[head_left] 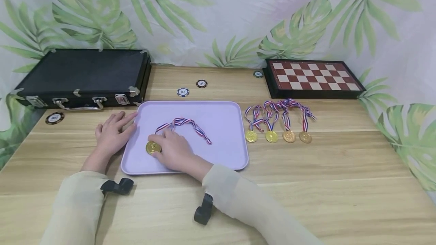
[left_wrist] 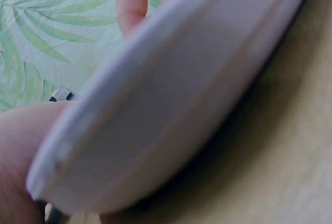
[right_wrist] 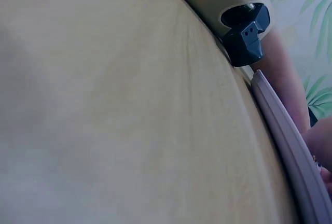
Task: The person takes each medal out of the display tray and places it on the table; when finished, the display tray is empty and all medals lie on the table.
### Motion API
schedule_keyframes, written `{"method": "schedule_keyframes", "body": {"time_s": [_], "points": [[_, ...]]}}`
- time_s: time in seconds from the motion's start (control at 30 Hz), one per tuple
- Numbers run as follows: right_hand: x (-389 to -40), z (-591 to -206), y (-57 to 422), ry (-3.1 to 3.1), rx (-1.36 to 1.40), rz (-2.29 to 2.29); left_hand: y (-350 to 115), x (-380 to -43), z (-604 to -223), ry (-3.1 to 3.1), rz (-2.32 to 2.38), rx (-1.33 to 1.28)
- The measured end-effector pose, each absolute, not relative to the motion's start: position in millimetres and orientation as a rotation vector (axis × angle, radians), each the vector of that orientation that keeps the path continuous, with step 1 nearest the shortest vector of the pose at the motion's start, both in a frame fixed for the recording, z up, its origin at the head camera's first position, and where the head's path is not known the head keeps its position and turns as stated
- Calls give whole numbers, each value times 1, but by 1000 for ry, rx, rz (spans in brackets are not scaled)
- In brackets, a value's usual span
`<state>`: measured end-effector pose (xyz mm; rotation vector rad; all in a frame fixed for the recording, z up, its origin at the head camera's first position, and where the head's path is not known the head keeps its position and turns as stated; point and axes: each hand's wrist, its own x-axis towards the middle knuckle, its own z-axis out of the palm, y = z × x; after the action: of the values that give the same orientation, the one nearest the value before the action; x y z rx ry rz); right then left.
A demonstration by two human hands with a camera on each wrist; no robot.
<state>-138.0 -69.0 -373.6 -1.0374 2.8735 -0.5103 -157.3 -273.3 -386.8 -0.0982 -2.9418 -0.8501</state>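
A lavender tray (head_left: 221, 124) lies on the wooden table; its rim (left_wrist: 140, 99) fills much of the left wrist view. Beside its left edge my left hand (head_left: 114, 133) rests with spread fingers, the side of the hand touching the rim. Over the tray, my right hand (head_left: 175, 150) pinches a gold medal (head_left: 153, 147) between thumb and fingers. The medal's striped ribbon (head_left: 185, 121), red, white and blue, curves across the tray behind the hand. In the right wrist view the tray's side (right_wrist: 282, 141) and the left forearm (right_wrist: 282, 79) show.
Right of the tray, several medals (head_left: 271, 136) with striped ribbons lie in a row. A black case (head_left: 85, 73) stands back left, a chessboard box (head_left: 313, 78) back right. Poker chips (head_left: 182, 92) are scattered behind the tray, and another chip (head_left: 55, 118) lies left.
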Motion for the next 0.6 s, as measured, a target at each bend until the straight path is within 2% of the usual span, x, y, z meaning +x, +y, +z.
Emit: {"method": "schedule_keyframes", "body": {"time_s": [0.13,0.3,0.6], "points": [[-134,-374,-55,2763,-1177,-587,-273,-158,-389,-2938,-856,-100],[-133,-362,-22,2594,-1218,-777,-272,-156,-391,-2945,-872,-98],[-145,-323,71,2321,-1053,-1339,-273,-158,-391,-2916,-896,-110]]}}
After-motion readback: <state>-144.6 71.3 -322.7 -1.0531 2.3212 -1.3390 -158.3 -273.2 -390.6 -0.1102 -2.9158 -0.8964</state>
